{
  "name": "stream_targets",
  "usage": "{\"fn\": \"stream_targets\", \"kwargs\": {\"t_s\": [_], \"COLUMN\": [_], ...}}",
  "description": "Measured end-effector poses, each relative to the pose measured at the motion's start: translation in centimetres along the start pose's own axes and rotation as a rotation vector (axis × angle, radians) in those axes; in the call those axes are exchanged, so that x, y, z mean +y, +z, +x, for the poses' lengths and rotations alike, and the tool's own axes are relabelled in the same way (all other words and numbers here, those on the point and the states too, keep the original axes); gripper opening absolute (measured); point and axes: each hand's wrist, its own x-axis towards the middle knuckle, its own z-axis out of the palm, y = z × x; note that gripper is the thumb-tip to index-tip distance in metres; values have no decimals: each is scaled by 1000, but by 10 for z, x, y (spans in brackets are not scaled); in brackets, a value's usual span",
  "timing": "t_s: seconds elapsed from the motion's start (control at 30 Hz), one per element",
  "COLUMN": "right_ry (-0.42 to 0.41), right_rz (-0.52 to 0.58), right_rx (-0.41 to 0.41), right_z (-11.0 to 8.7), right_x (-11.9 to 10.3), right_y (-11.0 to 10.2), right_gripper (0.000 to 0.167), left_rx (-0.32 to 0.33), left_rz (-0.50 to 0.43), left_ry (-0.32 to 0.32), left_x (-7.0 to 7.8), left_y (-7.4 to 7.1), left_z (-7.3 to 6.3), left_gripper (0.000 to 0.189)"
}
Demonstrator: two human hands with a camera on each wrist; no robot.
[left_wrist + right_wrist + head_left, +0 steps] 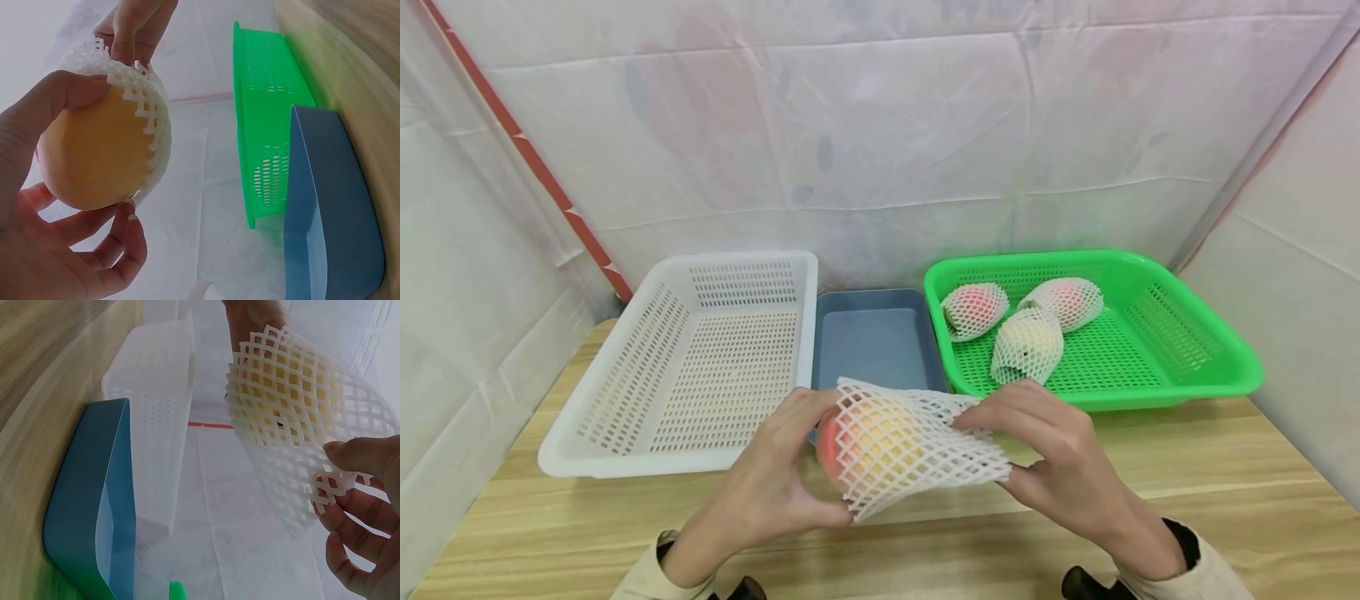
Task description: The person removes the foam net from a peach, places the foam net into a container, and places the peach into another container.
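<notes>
Cupping the mango, left-hand fingers curl round it; right-hand fingers pinch its foam net.

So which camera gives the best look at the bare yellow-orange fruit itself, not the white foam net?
The left wrist view: the round yellow-orange fruit fills the frame, its skin largely uncovered. The head view shows only a reddish end past the white foam net. The right wrist view shows yellow patches through the mesh.

Three containers in a row at the table's back.
Basket left, tray between, second basket right, with three wrapped fruits inside.
</notes>
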Motion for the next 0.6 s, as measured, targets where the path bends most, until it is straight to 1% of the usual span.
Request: {"fn": "stream_targets", "kwargs": {"t_s": [0.23,0.6], "right_ry": [-19,-20], "right_rz": [21,18], "right_rx": [2,0], "right_z": [-1,0], "right_x": [3,4], "right_y": [-1,-2], "right_gripper": [22,22], "left_rx": [22,50], "left_rz": [8,18], "left_ry": [21,56], "left_x": [-1,-4], "left_y": [-2,-5], "left_z": [0,0], "left_gripper": [87,86]}}
